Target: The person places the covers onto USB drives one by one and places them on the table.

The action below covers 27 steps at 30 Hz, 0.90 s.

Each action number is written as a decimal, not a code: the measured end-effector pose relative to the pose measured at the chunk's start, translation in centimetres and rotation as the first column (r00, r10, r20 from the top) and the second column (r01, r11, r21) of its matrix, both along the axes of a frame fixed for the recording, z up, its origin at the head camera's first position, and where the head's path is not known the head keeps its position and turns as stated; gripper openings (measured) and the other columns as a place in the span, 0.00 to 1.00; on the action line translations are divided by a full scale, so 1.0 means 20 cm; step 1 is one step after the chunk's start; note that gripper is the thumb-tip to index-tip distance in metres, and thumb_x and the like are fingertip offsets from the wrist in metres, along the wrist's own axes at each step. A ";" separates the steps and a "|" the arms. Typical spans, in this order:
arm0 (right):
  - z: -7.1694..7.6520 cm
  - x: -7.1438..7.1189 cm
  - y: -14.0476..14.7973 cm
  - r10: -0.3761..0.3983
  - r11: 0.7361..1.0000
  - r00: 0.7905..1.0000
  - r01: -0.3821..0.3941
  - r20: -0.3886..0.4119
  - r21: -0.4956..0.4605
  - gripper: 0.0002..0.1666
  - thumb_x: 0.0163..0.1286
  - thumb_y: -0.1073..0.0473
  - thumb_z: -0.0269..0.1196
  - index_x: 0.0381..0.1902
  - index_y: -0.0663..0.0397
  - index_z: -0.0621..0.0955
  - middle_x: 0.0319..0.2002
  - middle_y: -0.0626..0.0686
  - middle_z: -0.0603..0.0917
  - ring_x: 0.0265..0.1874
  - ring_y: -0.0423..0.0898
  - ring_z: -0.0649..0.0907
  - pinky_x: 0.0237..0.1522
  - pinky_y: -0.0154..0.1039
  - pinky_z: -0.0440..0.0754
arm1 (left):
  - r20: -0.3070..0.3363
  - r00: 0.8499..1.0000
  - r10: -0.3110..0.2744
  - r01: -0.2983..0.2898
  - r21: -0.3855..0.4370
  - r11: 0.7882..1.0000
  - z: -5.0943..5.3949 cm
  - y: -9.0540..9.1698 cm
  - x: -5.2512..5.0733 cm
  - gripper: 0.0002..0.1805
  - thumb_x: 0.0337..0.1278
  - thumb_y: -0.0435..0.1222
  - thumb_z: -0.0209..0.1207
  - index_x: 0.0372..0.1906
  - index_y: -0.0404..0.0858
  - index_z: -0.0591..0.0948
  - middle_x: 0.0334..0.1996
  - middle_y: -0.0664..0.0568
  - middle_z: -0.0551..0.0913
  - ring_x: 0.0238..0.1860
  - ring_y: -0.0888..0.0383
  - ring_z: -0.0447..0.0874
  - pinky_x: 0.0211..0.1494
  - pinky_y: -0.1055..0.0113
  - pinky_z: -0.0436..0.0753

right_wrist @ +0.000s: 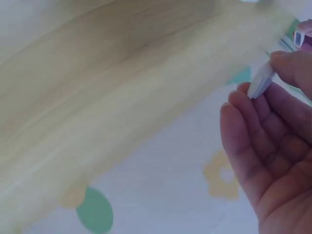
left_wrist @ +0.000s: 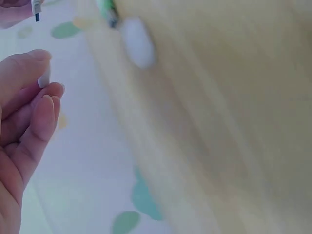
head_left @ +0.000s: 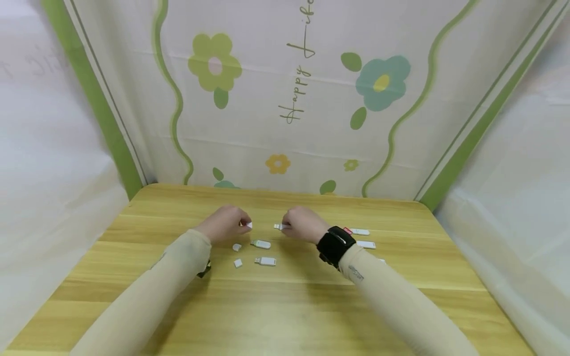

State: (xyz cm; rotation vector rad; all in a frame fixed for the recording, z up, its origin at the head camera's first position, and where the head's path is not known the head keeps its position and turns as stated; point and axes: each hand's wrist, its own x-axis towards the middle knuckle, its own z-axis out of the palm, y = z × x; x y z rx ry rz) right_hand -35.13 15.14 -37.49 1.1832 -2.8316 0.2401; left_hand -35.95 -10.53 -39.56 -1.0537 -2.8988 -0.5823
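Wood-grain surface [head_left: 276, 316], backed by a white curtain [head_left: 249, 133] printed with flowers and lettering. Left hand [head_left: 226, 223]: thumb and fingertips pinching a small white cap [left_wrist: 44, 78]. Right hand [head_left: 307, 225]: thumb and fingers gripping a white USB drive [right_wrist: 262, 80], metal connector [head_left: 277, 226] exposed and directed toward the cap; cap and connector apart, roughly in line.

Nearer the camera: green-ended drive [head_left: 261, 244] and plain drive [head_left: 267, 261], both uncapped, lying with connectors to the left; rounded cap [head_left: 237, 247] and square cap [head_left: 238, 263] loose, one to the left of each drive. Beyond the black wrist strap [head_left: 336, 244]: upper stick [head_left: 359, 232] and lower stick [head_left: 366, 244]; capped or not, cannot tell.

Step in hand, by judgement: handling one cap and drive as a pair; fitting or parting, cannot tell. Next move, if fitting: align cap mouth with connector, bring together, press until seated. If parting: lay cap left, drive right, matching the pairs below.
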 end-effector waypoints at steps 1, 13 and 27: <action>0.02 0.03 0.03 0.000 1.000 1.000 0.000 -0.010 -0.006 0.12 0.66 0.61 0.66 0.22 0.51 0.83 0.20 0.43 0.78 0.19 0.37 0.69 0.26 0.34 0.72 | -0.012 1.000 -0.012 0.012 0.006 1.000 0.02 0.02 0.02 0.06 0.61 0.35 0.66 0.39 0.37 0.88 0.32 0.55 0.87 0.33 0.62 0.83 0.40 0.65 0.83; 0.12 0.37 0.34 -0.029 0.998 0.991 0.022 -0.129 -0.060 0.05 0.64 0.60 0.70 0.36 0.55 0.88 0.28 0.45 0.80 0.26 0.37 0.76 0.29 0.31 0.76 | -0.207 0.965 -0.164 0.173 0.021 0.985 0.18 0.16 0.34 0.01 0.58 0.32 0.67 0.33 0.37 0.87 0.28 0.57 0.84 0.26 0.67 0.74 0.31 0.75 0.78; 0.06 0.68 0.54 -0.040 0.987 0.986 0.013 -0.163 -0.160 0.05 0.64 0.60 0.70 0.38 0.54 0.86 0.31 0.43 0.79 0.27 0.36 0.77 0.28 0.26 0.76 | -0.473 0.848 -0.238 0.285 0.029 0.958 0.11 0.28 0.62 0.08 0.48 0.29 0.72 0.25 0.41 0.83 0.23 0.59 0.81 0.30 0.61 0.83 0.36 0.75 0.80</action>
